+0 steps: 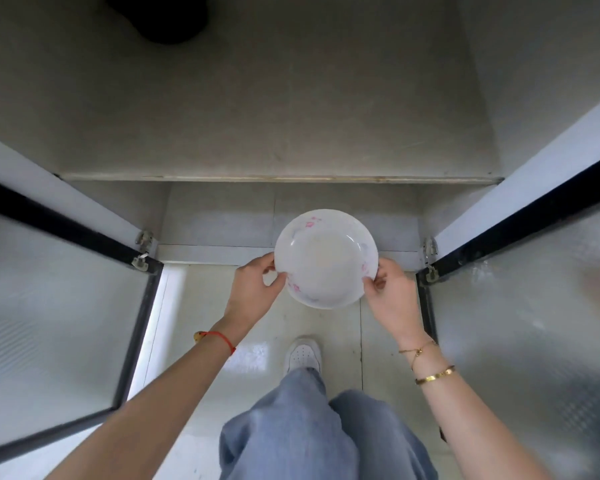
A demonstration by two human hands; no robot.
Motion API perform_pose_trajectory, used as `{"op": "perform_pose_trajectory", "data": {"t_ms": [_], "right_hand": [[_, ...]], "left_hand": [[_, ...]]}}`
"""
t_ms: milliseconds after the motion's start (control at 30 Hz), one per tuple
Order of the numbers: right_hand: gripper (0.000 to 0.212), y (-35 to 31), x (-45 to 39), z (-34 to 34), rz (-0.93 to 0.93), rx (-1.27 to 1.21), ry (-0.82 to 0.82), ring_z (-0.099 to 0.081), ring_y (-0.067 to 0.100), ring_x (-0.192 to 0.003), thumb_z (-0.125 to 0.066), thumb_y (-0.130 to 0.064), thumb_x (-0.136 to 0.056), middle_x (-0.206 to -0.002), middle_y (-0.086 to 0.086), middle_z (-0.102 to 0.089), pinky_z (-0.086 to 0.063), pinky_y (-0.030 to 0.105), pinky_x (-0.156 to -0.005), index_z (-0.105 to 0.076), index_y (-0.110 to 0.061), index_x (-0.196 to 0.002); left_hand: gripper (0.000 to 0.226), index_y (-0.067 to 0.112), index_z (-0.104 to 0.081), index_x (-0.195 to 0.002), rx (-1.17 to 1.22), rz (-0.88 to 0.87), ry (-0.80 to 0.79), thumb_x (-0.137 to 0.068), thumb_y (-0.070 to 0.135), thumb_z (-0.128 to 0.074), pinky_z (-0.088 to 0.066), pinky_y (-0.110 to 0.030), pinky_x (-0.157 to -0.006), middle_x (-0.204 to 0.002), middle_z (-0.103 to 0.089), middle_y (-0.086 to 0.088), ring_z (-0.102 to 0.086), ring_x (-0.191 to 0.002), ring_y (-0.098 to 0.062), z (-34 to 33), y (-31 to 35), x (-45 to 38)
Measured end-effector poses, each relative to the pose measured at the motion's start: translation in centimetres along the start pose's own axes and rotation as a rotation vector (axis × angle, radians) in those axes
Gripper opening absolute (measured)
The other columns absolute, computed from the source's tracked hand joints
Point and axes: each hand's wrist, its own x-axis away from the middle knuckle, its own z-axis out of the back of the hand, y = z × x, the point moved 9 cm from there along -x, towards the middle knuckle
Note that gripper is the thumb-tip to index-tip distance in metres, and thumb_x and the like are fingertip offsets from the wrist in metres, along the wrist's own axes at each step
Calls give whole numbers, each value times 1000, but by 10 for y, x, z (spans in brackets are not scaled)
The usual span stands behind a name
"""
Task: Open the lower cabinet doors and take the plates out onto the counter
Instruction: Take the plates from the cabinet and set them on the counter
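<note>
While your left hand (253,289) and right hand (390,296) pinch its opposite rims at frame centre, the plate (325,258) reads rigid, glazed, slippery, breakable: keep thumbs over the rim.

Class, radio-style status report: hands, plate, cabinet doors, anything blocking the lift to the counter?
Left hand and right hand both gripping plate by opposite rims. Plate level, out in front of the cabinet. Both doors swung open. Counter above, path clear.

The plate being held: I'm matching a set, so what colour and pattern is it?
The plate is white with small pink floral marks near its rim, seen in the head view.
</note>
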Motion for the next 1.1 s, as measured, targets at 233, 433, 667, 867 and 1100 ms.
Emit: {"op": "perform_pose_trajectory", "data": {"t_ms": [233,433,667,867,1100], "right_hand": [[26,-116,83,107,-33,-16,-55,-59,7,-66,-65,-11,-84,-77,-8,-63,-41,4,-59,-63,-12,-110],[23,-235,164,221,-30,-55,-125,-61,12,-76,-62,-14,-86,-86,-2,-66,-52,24,-64,-60,-16,-109],[26,-335,231,317,27,-27,-131,-61,12,-77,-63,-15,-86,-89,-2,-67,-46,16,-65,-61,-14,-112],[27,-384,254,352,66,-52,-143,-62,9,-80,-64,-15,-87,-92,-3,-67,-47,15,-68,-60,-14,-114],[27,-417,249,373,113,-58,-105,-63,9,-80,-66,-17,-87,-91,-4,-68,-53,24,-73,-61,-16,-113]], "left_hand": [[30,16,-70,-112,-26,66,13,-82,14,-70,-44,-12,-79,-99,-74,2,-66,-87,-12,117,115,99],[29,18,-68,-112,-43,115,25,-83,21,-70,-35,4,-72,-98,-71,7,-59,-84,-3,226,227,197],[26,22,-69,-108,25,155,85,-82,19,-70,-37,4,-72,-89,-65,21,-58,-84,12,319,322,287],[25,25,-70,-108,37,105,112,-83,21,-70,-44,-6,-81,-95,-69,18,-62,-89,2,368,360,316],[24,27,-70,-106,20,31,117,-82,23,-69,-39,-1,-77,-90,-69,19,-62,-89,2,400,384,303]]}}
